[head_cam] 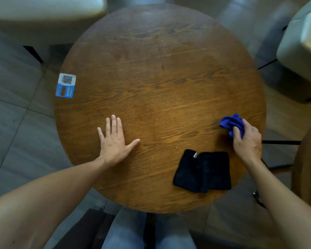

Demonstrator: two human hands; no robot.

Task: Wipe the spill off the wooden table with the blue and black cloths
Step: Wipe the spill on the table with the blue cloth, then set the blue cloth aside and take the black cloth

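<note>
Wood grain runs across the round surface, which fills most of the view from above. The person's left hand lies flat on it, palm down, at the near left, with the fingers spread wide and holding nothing. The right hand is at the near right edge, its fingers curled closed around a bunched blue cloth that pokes out on the far left side of the fist and touches the wood. Just near of that hand, and a little to its left, the black cloth lies folded flat on the surface, with a small white tag showing at its far edge. It is apart from both hands. No clear puddle can be made out; the wood near the blue cloth looks slightly darker, but whether that is wetness or shadow cannot be told. A blue and white sticker with a square code sits at the left rim of the surface. Pale upholstered chairs stand beyond the table at the far left and right, on a grey tiled floor. The person's knees in blue jeans show below the near edge.
</note>
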